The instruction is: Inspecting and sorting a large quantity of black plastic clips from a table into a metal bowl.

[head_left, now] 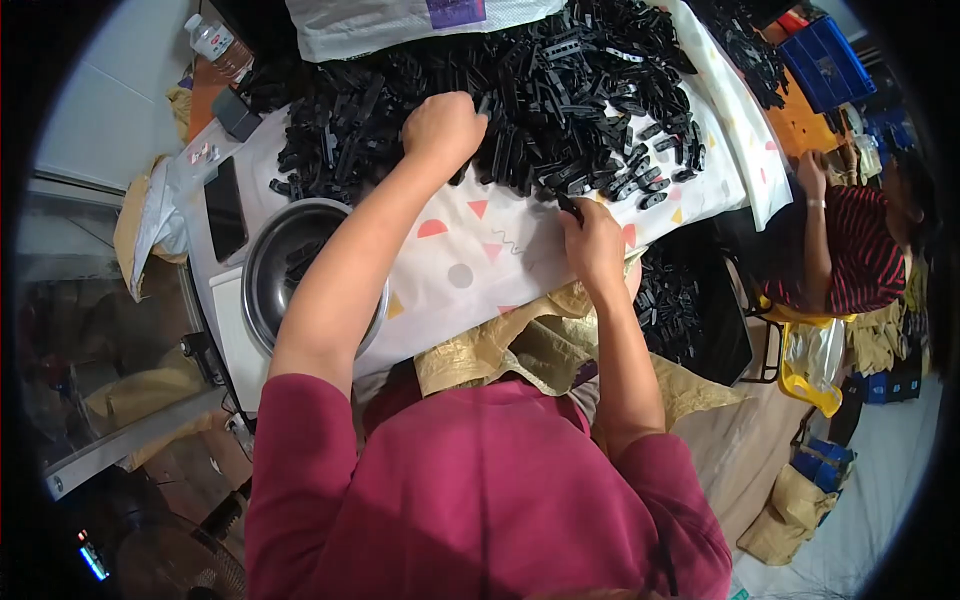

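Along the worktop's (pixel 425 268) left edge lies a dark phone (pixel 226 210), lengthwise with that edge. Nearer, at the near left corner, a metal bowl (pixel 262 262) holds some black pieces. The left hand (pixel 442 125) is curled over the heap of black parts (pixel 525 130) toward the far edge; its fingertips are hidden, so I cannot tell what it grips. Open patterned cloth runs from the bowl to the right hand and down to the near edge. The right hand (pixel 597 240) pinches a slim black piece (pixel 569 206) beside the heap's near side, its long axis apparently slanting away and leftward.
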The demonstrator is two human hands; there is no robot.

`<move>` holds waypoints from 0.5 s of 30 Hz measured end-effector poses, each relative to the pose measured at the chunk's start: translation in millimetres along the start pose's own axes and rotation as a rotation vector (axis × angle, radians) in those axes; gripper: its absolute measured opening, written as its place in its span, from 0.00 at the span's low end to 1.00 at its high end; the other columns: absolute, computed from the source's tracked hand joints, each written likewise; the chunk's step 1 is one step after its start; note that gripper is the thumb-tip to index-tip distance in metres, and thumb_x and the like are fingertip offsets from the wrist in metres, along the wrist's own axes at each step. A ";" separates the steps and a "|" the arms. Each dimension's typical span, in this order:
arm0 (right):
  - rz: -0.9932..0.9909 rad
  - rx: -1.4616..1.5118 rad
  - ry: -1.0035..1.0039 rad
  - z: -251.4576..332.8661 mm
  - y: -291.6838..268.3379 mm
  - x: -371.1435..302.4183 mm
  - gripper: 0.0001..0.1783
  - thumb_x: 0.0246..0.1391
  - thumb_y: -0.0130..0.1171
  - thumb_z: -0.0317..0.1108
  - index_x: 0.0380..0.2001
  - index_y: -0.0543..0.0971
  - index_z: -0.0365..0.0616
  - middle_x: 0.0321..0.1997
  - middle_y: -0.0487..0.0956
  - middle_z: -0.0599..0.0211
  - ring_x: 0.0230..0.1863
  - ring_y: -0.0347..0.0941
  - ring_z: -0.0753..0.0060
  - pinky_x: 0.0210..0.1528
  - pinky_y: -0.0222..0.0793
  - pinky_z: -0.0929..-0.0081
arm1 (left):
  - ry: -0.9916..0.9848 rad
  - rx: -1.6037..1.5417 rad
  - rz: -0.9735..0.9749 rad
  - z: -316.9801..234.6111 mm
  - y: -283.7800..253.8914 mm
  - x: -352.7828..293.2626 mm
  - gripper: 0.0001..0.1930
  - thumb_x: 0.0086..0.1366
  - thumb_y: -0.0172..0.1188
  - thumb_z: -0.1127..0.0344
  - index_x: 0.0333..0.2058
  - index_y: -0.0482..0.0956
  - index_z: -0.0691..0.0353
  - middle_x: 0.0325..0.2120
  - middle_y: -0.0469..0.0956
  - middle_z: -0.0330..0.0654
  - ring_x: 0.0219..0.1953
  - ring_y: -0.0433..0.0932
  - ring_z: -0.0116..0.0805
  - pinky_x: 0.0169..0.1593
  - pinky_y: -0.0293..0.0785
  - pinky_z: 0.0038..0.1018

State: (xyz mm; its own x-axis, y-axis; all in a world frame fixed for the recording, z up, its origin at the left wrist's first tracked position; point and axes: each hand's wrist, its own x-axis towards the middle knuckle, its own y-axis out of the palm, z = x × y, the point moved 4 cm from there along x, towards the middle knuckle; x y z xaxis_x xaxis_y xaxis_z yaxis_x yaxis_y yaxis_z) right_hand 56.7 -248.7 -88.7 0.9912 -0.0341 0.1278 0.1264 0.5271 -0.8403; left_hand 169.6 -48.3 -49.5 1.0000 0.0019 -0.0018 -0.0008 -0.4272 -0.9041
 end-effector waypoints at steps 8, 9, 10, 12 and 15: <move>0.069 0.881 -0.152 73.4 -48.4 -7.1 0.16 0.51 0.49 0.18 0.45 0.73 0.38 0.32 0.74 0.67 0.30 0.71 0.77 0.26 0.72 0.85 | 0.069 -1.021 0.551 -4.8 -45.1 -62.1 0.13 0.57 0.57 0.63 0.37 0.76 0.65 0.25 0.78 0.36 0.24 0.71 0.19 0.25 0.67 0.17; 0.040 0.723 -0.271 82.5 -55.5 -7.9 0.16 0.49 0.51 0.18 0.43 0.73 0.37 0.33 0.74 0.65 0.30 0.72 0.77 0.26 0.72 0.85 | 0.139 -0.954 0.543 -8.3 -49.6 -67.9 0.13 0.58 0.57 0.63 0.38 0.76 0.65 0.24 0.78 0.34 0.24 0.71 0.18 0.24 0.66 0.16; 0.011 0.562 -0.387 90.2 -59.3 -8.8 0.15 0.47 0.54 0.17 0.41 0.74 0.37 0.34 0.75 0.64 0.30 0.72 0.78 0.27 0.72 0.85 | 0.193 -0.923 0.537 -11.6 -53.6 -72.9 0.12 0.58 0.57 0.65 0.37 0.77 0.66 0.24 0.77 0.36 0.21 0.69 0.17 0.23 0.66 0.15; -0.054 0.490 -0.513 97.1 -63.8 -8.3 0.15 0.44 0.56 0.17 0.39 0.74 0.37 0.33 0.76 0.62 0.30 0.73 0.74 0.28 0.72 0.83 | 0.205 -0.929 0.606 -12.9 -54.2 -81.0 0.10 0.58 0.57 0.67 0.36 0.77 0.67 0.23 0.76 0.35 0.22 0.70 0.17 0.24 0.66 0.15; -0.204 0.316 -0.719 107.0 -68.1 -15.6 0.15 0.36 0.62 0.18 0.32 0.75 0.37 0.30 0.76 0.58 0.29 0.74 0.61 0.30 0.71 0.74 | 0.328 -0.773 0.559 -13.5 -63.0 -85.6 0.10 0.58 0.57 0.68 0.36 0.78 0.67 0.21 0.76 0.35 0.23 0.71 0.17 0.26 0.68 0.14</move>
State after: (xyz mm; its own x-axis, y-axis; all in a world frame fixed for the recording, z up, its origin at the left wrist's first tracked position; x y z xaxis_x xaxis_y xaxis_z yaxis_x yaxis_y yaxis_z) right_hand 28.5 -193.2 22.8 0.6690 0.3417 0.6601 0.1784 0.7883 -0.5888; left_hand 84.1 -33.7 13.4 0.8080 -0.5774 -0.1176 -0.5845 -0.7600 -0.2843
